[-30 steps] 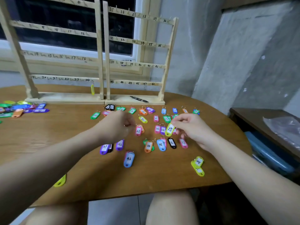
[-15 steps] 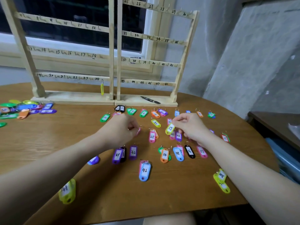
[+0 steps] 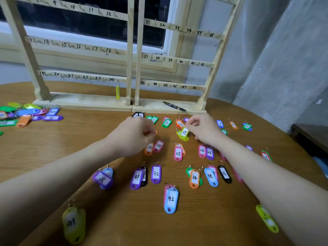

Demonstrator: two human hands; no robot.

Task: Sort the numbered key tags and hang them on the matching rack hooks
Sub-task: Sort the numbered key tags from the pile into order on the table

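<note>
Two wooden racks (image 3: pixel 130 50) with numbered hooks stand at the back of the table. One yellow tag (image 3: pixel 117 92) hangs on hook 24. Several coloured numbered tags lie spread in rows before the racks, such as the blue tag 42 (image 3: pixel 171 199) and the purple tag 32 (image 3: pixel 156 174). My right hand (image 3: pixel 204 130) pinches the ring of a yellow-green tag marked 15 (image 3: pixel 184 133), just above the table. My left hand (image 3: pixel 136 135) is curled above the tags marked 24 (image 3: pixel 154 147); whether it holds anything is hidden.
A heap of unsorted tags (image 3: pixel 26 114) lies at the far left of the round wooden table (image 3: pixel 71 139). A black marker (image 3: pixel 174 106) rests on the right rack's base. Grey walls and a dark side shelf (image 3: pixel 310 137) lie to the right.
The view has moved closer and tilted down. My right hand has carried tag 15 a little towards the rack. My left hand stays curled near the 24 tags.
</note>
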